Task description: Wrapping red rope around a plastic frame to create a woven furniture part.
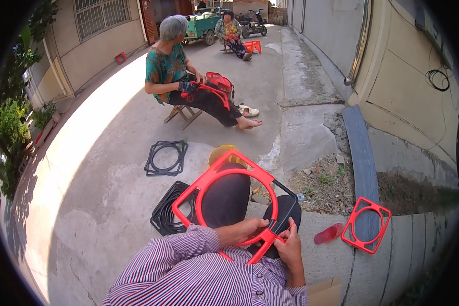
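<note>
A red plastic frame (209, 178) with a round ring inside a squarish outline lies tilted across my lap. One corner, on its right side, is edged by a thin black strip (286, 188). My left hand (242, 230) is closed on the frame beside the ring, thumb on top. Just to its right, my right hand (289, 246) pinches at the black strip near a red corner; its fingertips partly hide the spot. Left of my knees lies a stack of black frames (159, 220), and beyond it another black frame (152, 168) rests on the concrete.
Another red frame (358, 245) and a red slipper (328, 234) are at my right. A yellow object (222, 152) is partly hidden beyond my knee. Ahead, a seated co-worker (168, 66) handles red frames; a second person (228, 30) sits farther off. A grey slab (359, 132) lies by the wall.
</note>
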### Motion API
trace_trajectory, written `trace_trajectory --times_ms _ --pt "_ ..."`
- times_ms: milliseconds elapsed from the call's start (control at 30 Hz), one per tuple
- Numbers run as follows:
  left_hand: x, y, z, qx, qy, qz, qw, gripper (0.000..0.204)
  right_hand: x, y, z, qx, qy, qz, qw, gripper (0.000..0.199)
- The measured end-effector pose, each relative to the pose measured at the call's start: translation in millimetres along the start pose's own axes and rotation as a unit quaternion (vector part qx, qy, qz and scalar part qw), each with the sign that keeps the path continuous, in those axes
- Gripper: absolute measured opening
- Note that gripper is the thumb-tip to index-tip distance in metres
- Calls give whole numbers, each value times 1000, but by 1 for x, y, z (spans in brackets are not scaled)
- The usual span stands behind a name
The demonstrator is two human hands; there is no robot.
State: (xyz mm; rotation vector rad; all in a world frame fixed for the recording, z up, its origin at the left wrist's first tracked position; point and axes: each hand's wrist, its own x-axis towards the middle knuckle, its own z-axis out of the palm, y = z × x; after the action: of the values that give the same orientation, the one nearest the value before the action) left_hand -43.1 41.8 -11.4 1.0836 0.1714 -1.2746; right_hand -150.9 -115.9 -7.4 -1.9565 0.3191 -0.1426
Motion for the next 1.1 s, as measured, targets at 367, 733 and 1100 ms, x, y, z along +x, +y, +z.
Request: trace_trajectory --times_ms 367,733,1100 --pt "3 5 -4 56 -17 -92 994 25 -4 5 1 35 -11 -9 999 86" --pt "8 1 -6 14 122 28 992 17 -2 -11 -7 -18 99 -43 994 70" --pt "-25 -10 22 323 84 464 821 21 8 -16 6 -56 63 -263 961 30"
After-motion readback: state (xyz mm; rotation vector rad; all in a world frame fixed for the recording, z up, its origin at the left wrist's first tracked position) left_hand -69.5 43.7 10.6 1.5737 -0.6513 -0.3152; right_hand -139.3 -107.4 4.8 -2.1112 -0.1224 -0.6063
